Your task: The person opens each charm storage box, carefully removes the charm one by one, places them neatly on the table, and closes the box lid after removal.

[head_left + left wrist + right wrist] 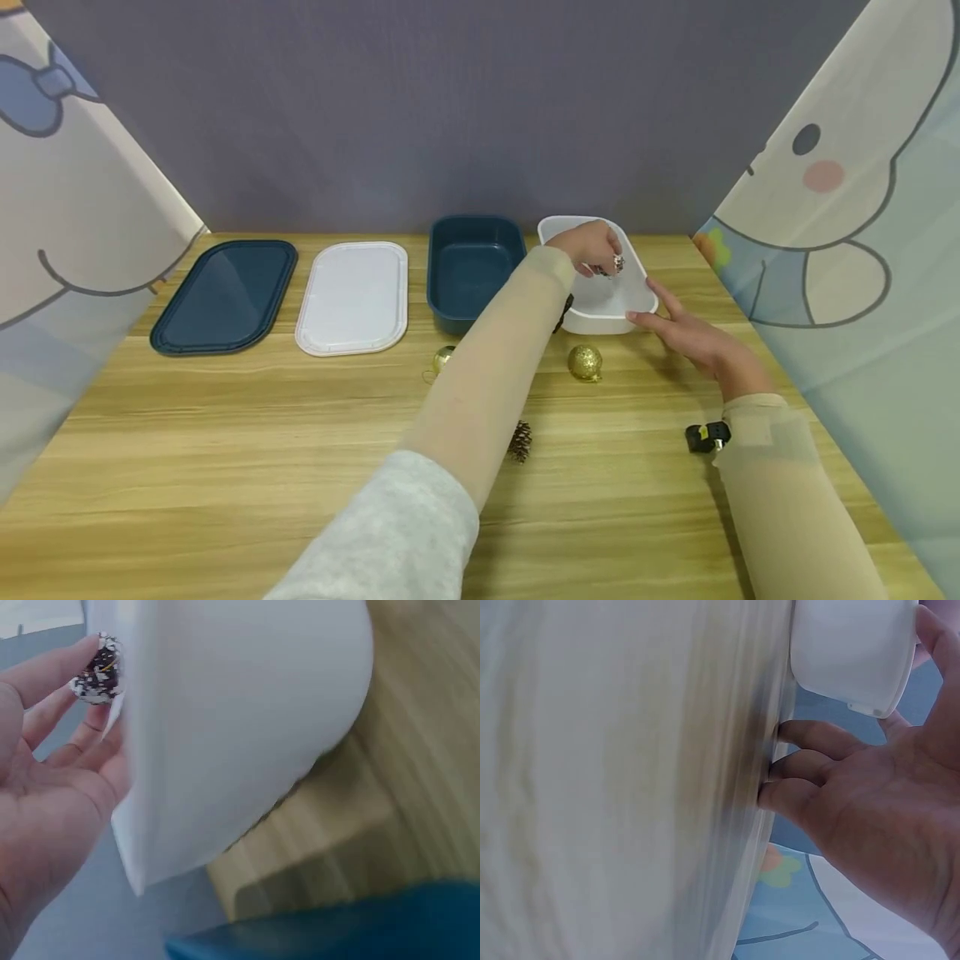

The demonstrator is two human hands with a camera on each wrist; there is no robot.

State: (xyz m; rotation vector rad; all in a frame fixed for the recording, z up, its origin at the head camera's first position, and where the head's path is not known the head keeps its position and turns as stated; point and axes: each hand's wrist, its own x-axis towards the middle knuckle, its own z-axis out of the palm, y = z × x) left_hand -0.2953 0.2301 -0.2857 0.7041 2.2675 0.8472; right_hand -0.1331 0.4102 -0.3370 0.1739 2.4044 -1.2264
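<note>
Over the white box at the back right, my left hand reaches in past the rim. Its thumb and fingers pinch a white-tipped pine cone with a gold thread, seen most clearly in the left wrist view. My right hand rests at the box's near right corner, thumb and index finger touching either side of it. In the right wrist view, the other fingers of that hand rest on the table. The near wall and my left hand hide part of the box's inside.
A navy box stands left of the white one. Farther left lie a white lid and a navy lid. Nearer are a gold glitter ball, another gold ball and a brown pine cone, partly behind my left forearm.
</note>
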